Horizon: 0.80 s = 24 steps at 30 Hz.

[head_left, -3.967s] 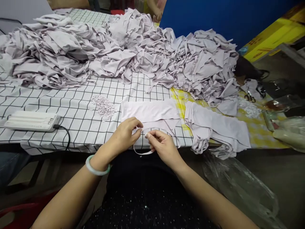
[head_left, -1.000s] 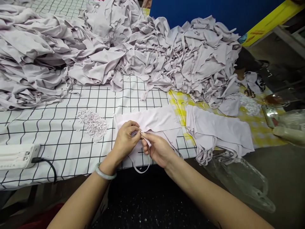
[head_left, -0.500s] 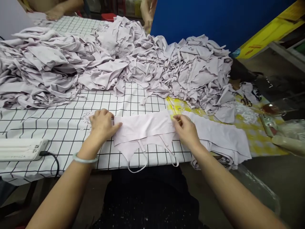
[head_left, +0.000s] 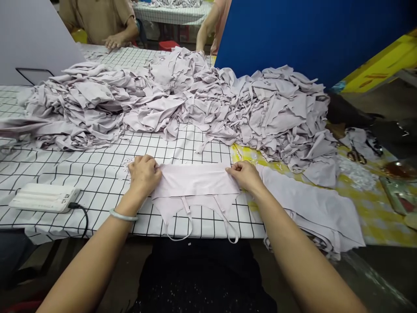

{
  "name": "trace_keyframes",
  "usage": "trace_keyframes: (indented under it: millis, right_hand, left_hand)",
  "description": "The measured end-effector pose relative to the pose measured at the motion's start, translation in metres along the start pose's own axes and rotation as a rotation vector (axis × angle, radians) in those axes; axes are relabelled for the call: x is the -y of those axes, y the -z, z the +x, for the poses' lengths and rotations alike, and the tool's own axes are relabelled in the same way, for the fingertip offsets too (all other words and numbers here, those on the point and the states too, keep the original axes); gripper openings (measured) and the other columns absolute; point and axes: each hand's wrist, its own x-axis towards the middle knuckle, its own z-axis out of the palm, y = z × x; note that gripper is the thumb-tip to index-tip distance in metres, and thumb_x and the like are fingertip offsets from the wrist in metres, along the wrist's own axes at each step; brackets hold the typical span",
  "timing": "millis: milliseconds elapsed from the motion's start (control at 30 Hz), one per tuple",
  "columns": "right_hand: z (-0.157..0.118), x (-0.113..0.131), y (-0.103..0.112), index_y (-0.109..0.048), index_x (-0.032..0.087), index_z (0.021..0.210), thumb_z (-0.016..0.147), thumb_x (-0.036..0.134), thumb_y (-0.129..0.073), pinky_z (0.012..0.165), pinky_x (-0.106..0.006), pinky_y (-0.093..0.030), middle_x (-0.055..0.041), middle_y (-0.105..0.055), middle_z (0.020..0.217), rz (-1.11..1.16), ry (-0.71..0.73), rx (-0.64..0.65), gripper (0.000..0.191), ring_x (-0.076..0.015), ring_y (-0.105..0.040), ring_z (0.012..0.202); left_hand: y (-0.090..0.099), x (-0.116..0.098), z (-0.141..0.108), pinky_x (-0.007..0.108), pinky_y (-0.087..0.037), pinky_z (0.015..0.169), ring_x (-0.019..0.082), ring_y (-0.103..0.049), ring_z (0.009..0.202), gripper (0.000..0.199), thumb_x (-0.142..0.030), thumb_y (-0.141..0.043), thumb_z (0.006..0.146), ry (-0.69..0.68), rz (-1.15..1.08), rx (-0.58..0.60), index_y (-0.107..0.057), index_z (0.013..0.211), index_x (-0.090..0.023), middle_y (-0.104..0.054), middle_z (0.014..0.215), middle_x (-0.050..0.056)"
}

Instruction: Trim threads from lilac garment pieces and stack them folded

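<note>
A pale lilac strappy top point(head_left: 195, 180) lies flat on the checked tablecloth in front of me, its thin straps hanging toward the table's front edge. My left hand point(head_left: 145, 176), with a pale bangle on the wrist, is closed on the top's upper left corner. The upper right corner is pinched between the thumb and fingers of my right hand point(head_left: 244, 176). Beside my right forearm lies a stack of similar flat lilac tops point(head_left: 312, 204). Small white scraps point(head_left: 126, 167) are scattered by my left hand.
A large heap of crumpled lilac garments point(head_left: 221, 100) spans the table's far side. At left sits a white power bank point(head_left: 45, 198) with a black cable. Scissors point(head_left: 356, 155) lie at right on the yellow cloth point(head_left: 374, 221). Across the table is another person's hand point(head_left: 114, 41).
My left hand's fingers have closed on the corner, where the thumb was stretched out before. The top's upper edge lies straighter. The view has tilted up, showing more of the far side.
</note>
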Motion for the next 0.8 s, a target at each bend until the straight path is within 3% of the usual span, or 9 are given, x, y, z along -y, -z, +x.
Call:
trace_keyframes:
  millis: [67, 200, 300, 400, 533, 667, 733, 800]
  right_hand:
    - [0.0, 0.001, 0.001, -0.059, 0.022, 0.072, 0.075, 0.047, -0.066, 0.068, -0.031, -0.04, -0.001, -0.063, 0.074, 0.068, -0.035, 0.019, 0.026, -0.0187, -0.057, 0.072]
    - [0.004, 0.011, 0.002, -0.06, 0.023, 0.076, 0.068, 0.042, -0.075, 0.071, -0.032, -0.039, 0.0004, -0.06, 0.072, 0.124, -0.119, -0.023, 0.025, -0.0202, -0.055, 0.075]
    - [0.006, 0.019, 0.004, -0.054, 0.022, 0.063, 0.063, 0.034, -0.077, 0.068, -0.03, -0.038, 0.0018, -0.055, 0.067, 0.197, -0.104, 0.007, 0.026, -0.0184, -0.052, 0.073]
    - [-0.006, 0.022, 0.013, -0.049, 0.023, 0.068, 0.071, 0.042, -0.071, 0.062, -0.026, -0.038, 0.0053, -0.051, 0.063, 0.42, -0.063, 0.01, 0.029, -0.0139, -0.049, 0.064]
    - [-0.057, 0.019, 0.052, -0.057, 0.024, 0.088, 0.068, 0.042, -0.08, 0.064, -0.025, -0.042, 0.007, -0.057, 0.068, 0.938, 0.002, -0.035, 0.035, -0.0118, -0.053, 0.064]
    - [-0.137, -0.001, 0.113, -0.068, 0.026, 0.094, 0.066, 0.038, -0.085, 0.066, -0.028, -0.048, 0.0009, -0.067, 0.079, 0.997, -0.011, -0.188, 0.035, -0.0152, -0.06, 0.071]
    - [-0.179, -0.02, 0.141, -0.07, 0.027, 0.088, 0.064, 0.04, -0.087, 0.061, -0.029, -0.049, -0.0007, -0.067, 0.077, 0.976, -0.025, -0.351, 0.033, -0.0159, -0.06, 0.067]
    - [-0.214, -0.042, 0.163, -0.071, 0.028, 0.086, 0.062, 0.043, -0.088, 0.057, -0.029, -0.049, -0.0011, -0.066, 0.074, 0.947, -0.03, -0.536, 0.033, -0.0158, -0.059, 0.062]
  left_hand:
    - [0.0, 0.001, 0.002, 0.058, -0.036, 0.089, 0.039, -0.049, 0.111, 0.011, -0.022, -0.054, 0.081, 0.034, -0.005, -0.029, -0.064, 0.077, -0.02, -0.067, 0.11, 0.015]
    - [-0.003, -0.002, 0.005, 0.058, -0.035, 0.093, 0.039, -0.047, 0.113, 0.023, -0.045, -0.062, 0.081, -0.016, -0.026, 0.004, -0.062, 0.079, -0.022, -0.065, 0.111, 0.013]
    - [-0.004, -0.007, 0.009, 0.057, -0.038, 0.092, 0.038, -0.048, 0.111, 0.02, -0.039, -0.066, 0.077, -0.058, -0.05, 0.039, -0.058, 0.073, -0.021, -0.065, 0.108, 0.013]
    - [0.008, -0.01, 0.006, 0.046, -0.046, 0.082, 0.03, -0.056, 0.099, 0.017, -0.034, -0.063, 0.079, -0.058, -0.266, 0.055, -0.054, 0.072, -0.022, -0.065, 0.094, 0.009]
    - [0.049, -0.018, -0.019, 0.029, -0.047, 0.056, 0.017, -0.058, 0.064, 0.024, -0.041, -0.066, 0.08, -0.038, -0.761, 0.144, -0.05, 0.082, -0.024, -0.059, 0.069, -0.001]
    - [0.09, -0.047, -0.059, 0.031, -0.056, 0.062, 0.018, -0.068, 0.073, 0.036, -0.032, -0.074, 0.078, -0.098, -1.019, 0.242, -0.054, 0.108, -0.029, -0.07, 0.079, -0.002]
    - [0.095, -0.07, -0.076, 0.033, -0.059, 0.064, 0.02, -0.07, 0.075, 0.05, -0.029, -0.075, 0.079, -0.17, -1.073, 0.348, -0.052, 0.124, -0.033, -0.072, 0.081, -0.002]
    - [0.086, -0.098, -0.09, 0.032, -0.06, 0.062, 0.02, -0.07, 0.071, 0.054, -0.027, -0.076, 0.078, -0.248, -1.123, 0.513, -0.054, 0.127, -0.034, -0.072, 0.081, 0.0]
